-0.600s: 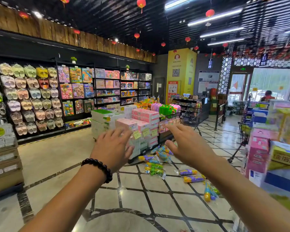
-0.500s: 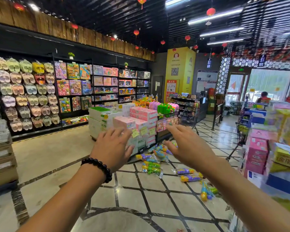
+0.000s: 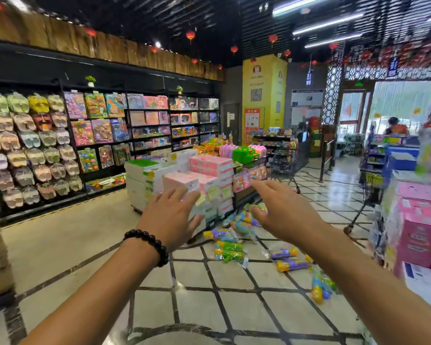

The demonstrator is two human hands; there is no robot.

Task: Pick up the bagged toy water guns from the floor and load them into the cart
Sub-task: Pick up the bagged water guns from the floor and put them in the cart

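Several bagged toy water guns lie scattered on the tiled floor: a green and yellow pair (image 3: 229, 251), a purple and yellow pair (image 3: 288, 260), a blue and yellow one (image 3: 320, 286), and more (image 3: 241, 221) by the display base. My left hand (image 3: 171, 215), with a black bead bracelet on its wrist, and my right hand (image 3: 283, 211) are both stretched forward above the floor, fingers spread, holding nothing. A wire shopping cart (image 3: 283, 163) stands behind the display, and part of another cart (image 3: 370, 185) shows at the right.
A stack of pink and white boxes (image 3: 197, 180) stands straight ahead, just beyond my hands. Shelves of slippers and toys (image 3: 60, 145) line the left wall. Pink and blue cartons (image 3: 418, 227) are piled at the right. People stand near the far entrance (image 3: 396, 127).
The view has shifted a little forward and to the right. Both hands stay outstretched and empty; the bags on the floor lie where they were.
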